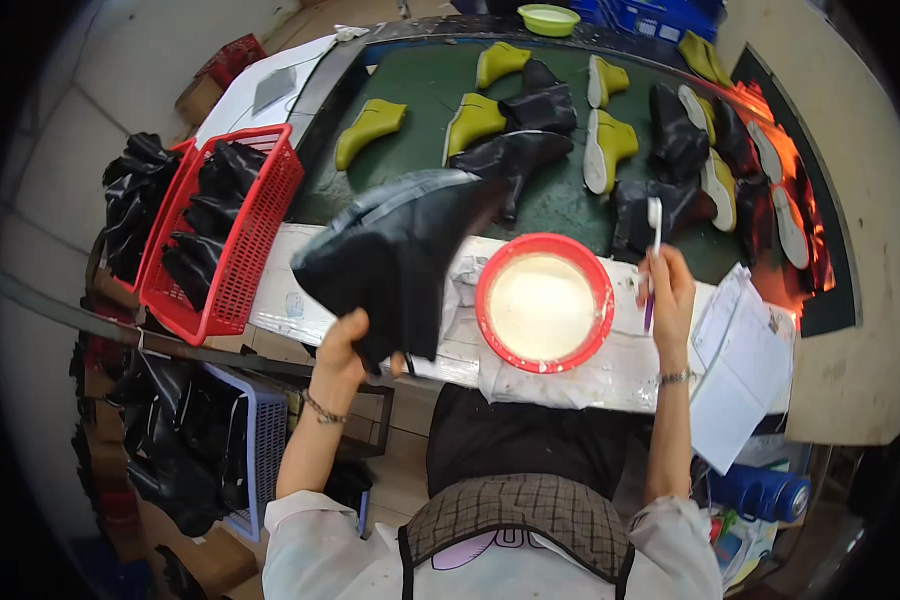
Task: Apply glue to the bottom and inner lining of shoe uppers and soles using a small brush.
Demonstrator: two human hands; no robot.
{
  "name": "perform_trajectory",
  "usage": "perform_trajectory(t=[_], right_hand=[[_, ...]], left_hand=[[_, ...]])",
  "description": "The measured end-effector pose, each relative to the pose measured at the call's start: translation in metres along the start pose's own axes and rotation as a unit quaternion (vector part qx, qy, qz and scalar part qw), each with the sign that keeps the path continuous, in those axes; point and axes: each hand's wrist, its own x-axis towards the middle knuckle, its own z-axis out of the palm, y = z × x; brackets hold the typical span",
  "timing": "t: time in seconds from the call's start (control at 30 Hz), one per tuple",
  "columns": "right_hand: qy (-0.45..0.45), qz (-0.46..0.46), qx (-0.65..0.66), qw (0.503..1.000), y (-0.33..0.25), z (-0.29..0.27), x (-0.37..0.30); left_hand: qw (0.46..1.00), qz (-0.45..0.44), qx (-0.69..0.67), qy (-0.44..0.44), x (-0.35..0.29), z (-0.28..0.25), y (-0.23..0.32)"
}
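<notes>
My left hand (pixel 342 352) grips a black boot upper (pixel 380 260) by its lower end, holding it up over the front of the table. A pale band runs along the upper's far edge, which is slightly blurred. In my right hand (pixel 670 300) is a toothbrush (pixel 655 230) with a white head and purple handle, bristle end upward. Between my hands stands a red bowl (pixel 607 310) of creamy white liquid, on the white board (pixel 620 385). The brush is to the right of the bowl and apart from it.
On the green belt (pixel 410 75) lie yellow-green shoe lasts (pixel 372 130), black uppers (pixel 535 105) and pale soles (pixel 792 225) near an orange glow. A red basket (pixel 225 250) of uppers stands left, a blue crate (pixel 265 440) below. Paper sheets (pixel 735 370) hang over the right edge.
</notes>
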Motion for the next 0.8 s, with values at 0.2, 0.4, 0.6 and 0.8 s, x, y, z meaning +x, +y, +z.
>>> perform_trajectory(t=[0.2,0.4,0.6,0.8], right_hand=[[0.057,0.028,-0.002,0.998,0.085,-0.016,-0.031],[0.081,0.028,0.001,0.996,0.091,-0.014,-0.030],[0.132,0.047,-0.008,0.990,0.090,-0.011,-0.033],[0.125,0.031,0.008,0.992,0.084,-0.009,-0.033]], left_hand=[[0.985,0.077,0.097,0.119,0.087,-0.044,0.056],[0.905,0.156,0.357,0.170,0.215,-0.057,0.110],[0.453,0.342,0.795,0.214,0.364,-0.102,0.142],[0.315,0.155,0.887,0.299,0.396,-0.127,0.128]])
